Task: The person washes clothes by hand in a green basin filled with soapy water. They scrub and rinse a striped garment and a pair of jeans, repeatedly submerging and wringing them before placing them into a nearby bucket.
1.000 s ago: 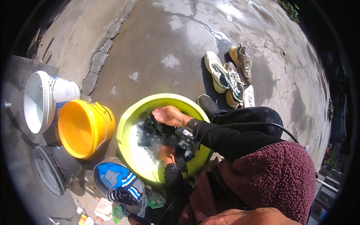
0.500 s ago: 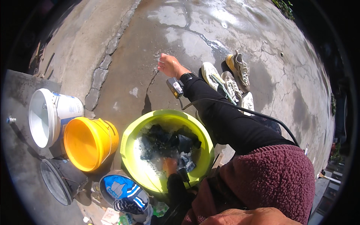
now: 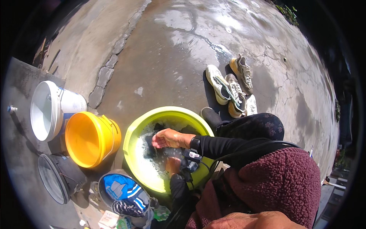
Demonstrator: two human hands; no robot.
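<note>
In the head view, the dark, waterlogged cloth [image 3: 159, 126] lies partly sunk in white, sudsy water [image 3: 146, 163] inside the round, lime-green plastic basin [image 3: 169, 110]. The right hand [image 3: 168, 138] is poised above it, fingers extended together and slightly curved, with nothing visible in them. The left hand [image 3: 174, 165] dips into the suds near the basin's near side; its fingertips are under the surface, so whether they grip cloth cannot be told.

Soaked through, the cloth should be soft and limp yet heavy, dragging and streaming when raised, and slick with soap; it seems hardly fragile. A broad, bunched fold taken with both hands, fingers well underneath, would probably hold better than a pinched edge.

The cloth's outline, thickness and number of pieces are hard to make out beneath the foam, where sunlight bleaches the left part of the basin. A small black box [image 3: 192, 155] by the right wrist covers some of it. The maroon fleece garment [image 3: 284, 179] hides the ground at lower right, and the lower edge cuts off the white carton [image 3: 109, 219].
</note>
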